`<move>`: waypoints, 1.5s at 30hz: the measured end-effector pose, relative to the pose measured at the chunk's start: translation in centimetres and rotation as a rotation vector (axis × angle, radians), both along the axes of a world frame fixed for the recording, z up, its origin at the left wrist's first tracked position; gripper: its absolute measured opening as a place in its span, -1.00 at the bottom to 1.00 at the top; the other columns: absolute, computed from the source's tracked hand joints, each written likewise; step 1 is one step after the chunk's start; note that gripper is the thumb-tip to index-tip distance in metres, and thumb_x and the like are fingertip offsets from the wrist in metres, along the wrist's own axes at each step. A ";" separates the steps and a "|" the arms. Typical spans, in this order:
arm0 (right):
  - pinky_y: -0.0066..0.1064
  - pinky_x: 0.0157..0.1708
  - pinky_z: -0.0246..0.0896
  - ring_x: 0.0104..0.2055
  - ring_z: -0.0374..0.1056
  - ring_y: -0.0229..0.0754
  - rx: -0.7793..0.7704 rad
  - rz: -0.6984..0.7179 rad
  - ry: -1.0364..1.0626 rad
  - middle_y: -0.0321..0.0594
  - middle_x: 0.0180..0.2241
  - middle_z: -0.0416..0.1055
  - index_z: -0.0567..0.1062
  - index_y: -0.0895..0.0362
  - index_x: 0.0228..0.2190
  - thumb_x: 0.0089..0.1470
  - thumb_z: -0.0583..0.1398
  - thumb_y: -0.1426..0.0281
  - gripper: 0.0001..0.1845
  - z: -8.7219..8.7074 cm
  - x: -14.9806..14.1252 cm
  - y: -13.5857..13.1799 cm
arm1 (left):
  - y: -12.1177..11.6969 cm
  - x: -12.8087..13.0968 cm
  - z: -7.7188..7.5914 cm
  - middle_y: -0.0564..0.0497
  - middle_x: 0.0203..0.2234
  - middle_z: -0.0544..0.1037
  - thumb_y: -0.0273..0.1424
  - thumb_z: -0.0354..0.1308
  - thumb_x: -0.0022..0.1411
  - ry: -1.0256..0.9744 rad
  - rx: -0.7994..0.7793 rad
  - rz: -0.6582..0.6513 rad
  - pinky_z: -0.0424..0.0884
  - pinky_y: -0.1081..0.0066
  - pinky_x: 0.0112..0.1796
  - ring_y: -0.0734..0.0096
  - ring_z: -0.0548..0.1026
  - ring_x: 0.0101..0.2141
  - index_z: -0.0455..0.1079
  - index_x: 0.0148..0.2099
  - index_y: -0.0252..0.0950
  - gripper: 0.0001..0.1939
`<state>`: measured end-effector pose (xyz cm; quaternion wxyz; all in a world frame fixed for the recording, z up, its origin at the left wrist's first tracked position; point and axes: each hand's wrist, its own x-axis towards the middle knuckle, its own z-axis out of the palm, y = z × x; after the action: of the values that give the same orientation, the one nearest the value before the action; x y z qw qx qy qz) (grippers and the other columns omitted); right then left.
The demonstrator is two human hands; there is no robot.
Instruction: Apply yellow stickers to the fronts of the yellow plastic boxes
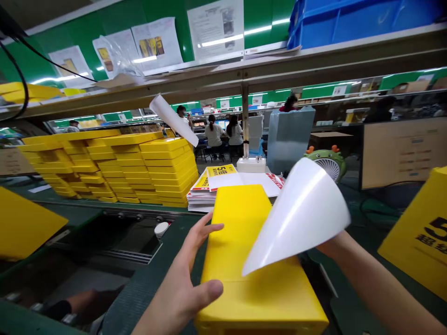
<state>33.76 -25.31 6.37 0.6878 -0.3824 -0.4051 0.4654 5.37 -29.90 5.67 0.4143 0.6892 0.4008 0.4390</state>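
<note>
The yellow box [237,242] is set lengthwise on the desk [139,298], in the middle of the view. Its left edge is reached by the left hand [185,279], whose grip is spread, with thumb and fingers well apart. Above the box's right side, a curled white sheet [300,209] is seen, by which the right hand [331,244] is mostly covered; how its grip is set cannot be told. Beyond the box, printed papers [202,197] are piled, with yellow cartons [171,170] stacked to their left and a green fan [328,165] placed to their right.
</note>
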 end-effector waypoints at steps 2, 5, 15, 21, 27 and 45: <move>-0.22 -0.24 0.45 -0.20 0.45 -0.04 -0.084 0.246 -0.062 -0.14 -0.16 0.49 0.44 0.01 -0.11 -0.31 0.38 0.29 -0.38 0.8 -0.4 -0.6 | 0.1 0.6 1.2 -0.04 0.16 0.18 0.03 0.33 -0.27 0.029 0.049 -0.019 -0.06 0.05 0.20 -0.05 0.07 0.18 0.00 0.24 -0.03 0.03; -0.21 -0.26 0.45 -0.28 0.49 -0.03 -0.274 0.494 -0.207 -0.07 -0.28 0.54 0.52 0.13 -0.21 -0.18 0.34 0.32 -0.60 1.6 -1.3 -1.4 | 0.5 1.5 1.9 -0.05 0.03 0.32 -0.09 0.36 -0.21 0.010 0.010 -0.012 0.22 0.13 0.10 0.04 0.26 0.07 0.02 0.22 -0.02 -0.04; -0.24 -0.23 0.45 -0.33 0.50 -0.10 -0.322 0.508 -0.220 -0.10 -0.29 0.55 0.54 0.10 -0.21 -0.14 0.32 0.32 -0.64 0.2 -2.5 0.0 | 5.1 1.1 1.3 0.08 -0.51 0.46 -0.23 0.28 -0.02 -0.013 -0.034 0.210 0.40 0.24 -0.15 0.29 0.47 -0.30 0.17 0.14 -0.23 -0.32; -0.37 -0.32 0.48 -0.36 0.50 -0.13 -0.379 0.465 -0.255 -0.12 -0.30 0.56 0.55 0.11 -0.23 -0.12 0.31 0.29 -0.67 0.1 -2.9 0.4 | 6.8 0.9 1.1 0.05 -0.51 0.48 -0.20 0.29 -0.05 -0.014 -0.115 0.165 0.37 0.24 -0.17 0.29 0.46 -0.33 0.17 0.17 -0.29 -0.25; -0.37 -0.24 0.47 -0.27 0.49 -0.13 -0.402 0.535 -0.274 -0.17 -0.23 0.54 0.52 0.09 -0.20 -0.07 0.29 0.30 -0.67 0.9 -3.3 0.7 | 7.0 0.6 1.2 0.07 -0.50 0.48 -0.18 0.28 -0.03 0.006 -0.158 0.164 0.35 0.27 -0.15 0.31 0.45 -0.31 0.14 0.19 -0.28 -0.24; -0.29 -0.18 0.45 -0.23 0.48 -0.13 -0.317 0.502 -0.332 -0.15 -0.16 0.51 0.47 0.09 -0.12 -0.01 0.24 0.26 -0.62 0.3 -3.2 1.1 | 8.2 0.6 0.3 0.09 -0.51 0.45 -0.16 0.29 -0.05 -0.017 -0.206 0.137 0.32 0.29 -0.17 0.34 0.43 -0.33 0.17 0.14 -0.27 -0.27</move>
<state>30.61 -24.17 6.67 0.4082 -0.4434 -0.5158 0.6089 5.96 -21.72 5.93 0.4554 0.6102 0.4864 0.4287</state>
